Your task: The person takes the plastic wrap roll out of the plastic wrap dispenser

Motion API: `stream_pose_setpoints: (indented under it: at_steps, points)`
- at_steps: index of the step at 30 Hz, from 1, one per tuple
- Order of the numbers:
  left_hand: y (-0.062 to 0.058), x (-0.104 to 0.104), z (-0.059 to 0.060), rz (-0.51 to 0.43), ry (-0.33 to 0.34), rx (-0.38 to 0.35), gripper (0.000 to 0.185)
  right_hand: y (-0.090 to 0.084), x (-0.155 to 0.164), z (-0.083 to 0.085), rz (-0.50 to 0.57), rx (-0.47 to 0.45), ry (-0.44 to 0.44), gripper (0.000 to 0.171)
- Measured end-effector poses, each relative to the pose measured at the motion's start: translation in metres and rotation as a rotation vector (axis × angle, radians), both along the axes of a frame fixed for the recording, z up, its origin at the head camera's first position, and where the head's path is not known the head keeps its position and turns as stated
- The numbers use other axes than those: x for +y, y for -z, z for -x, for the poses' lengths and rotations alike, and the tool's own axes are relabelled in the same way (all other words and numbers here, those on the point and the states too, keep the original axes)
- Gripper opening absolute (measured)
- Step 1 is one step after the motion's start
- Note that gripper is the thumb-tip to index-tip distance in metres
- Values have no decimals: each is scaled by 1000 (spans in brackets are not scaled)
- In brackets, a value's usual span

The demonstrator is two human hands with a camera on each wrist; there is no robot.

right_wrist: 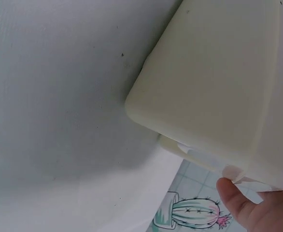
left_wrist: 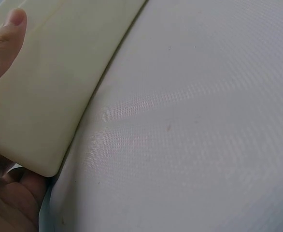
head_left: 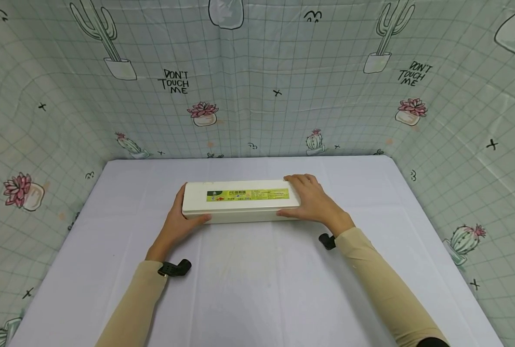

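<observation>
A long cream-white box (head_left: 240, 202) with a green and yellow label on top lies across the middle of the white table (head_left: 257, 289). My left hand (head_left: 180, 222) grips its left end, thumb along the front face. My right hand (head_left: 310, 200) grips the right end, fingers over the top and thumb on the front. The left wrist view shows the box's side (left_wrist: 45, 92) with my thumb (left_wrist: 4, 43) on it. In the right wrist view the box's end (right_wrist: 214, 92) fills the upper right, with a fingertip (right_wrist: 240, 198) below it.
Walls of checked cloth with cactus prints (head_left: 257, 82) close in the table at the back and both sides. The table's back edge (head_left: 248, 158) runs just behind the box. A black wrist-camera mount (head_left: 175, 268) sits on each forearm.
</observation>
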State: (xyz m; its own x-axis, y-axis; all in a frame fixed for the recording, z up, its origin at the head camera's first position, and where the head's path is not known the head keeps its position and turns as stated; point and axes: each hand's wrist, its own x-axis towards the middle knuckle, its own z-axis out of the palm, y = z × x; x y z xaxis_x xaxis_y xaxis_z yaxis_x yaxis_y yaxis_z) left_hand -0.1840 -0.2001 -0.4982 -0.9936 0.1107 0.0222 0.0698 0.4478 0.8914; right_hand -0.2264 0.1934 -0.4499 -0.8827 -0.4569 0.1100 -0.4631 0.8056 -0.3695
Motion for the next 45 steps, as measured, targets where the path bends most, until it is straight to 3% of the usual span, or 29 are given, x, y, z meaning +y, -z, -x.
stream_pose_setpoints:
  at_steps: [27, 45]
  points:
    - [-2, 3, 0, 22, -14, -15, 118, -4, 3, 3, 28, -15, -21, 99]
    - [3, 1, 2, 8, -6, 40, 119, -8, 5, 4, 49, 26, -16, 99]
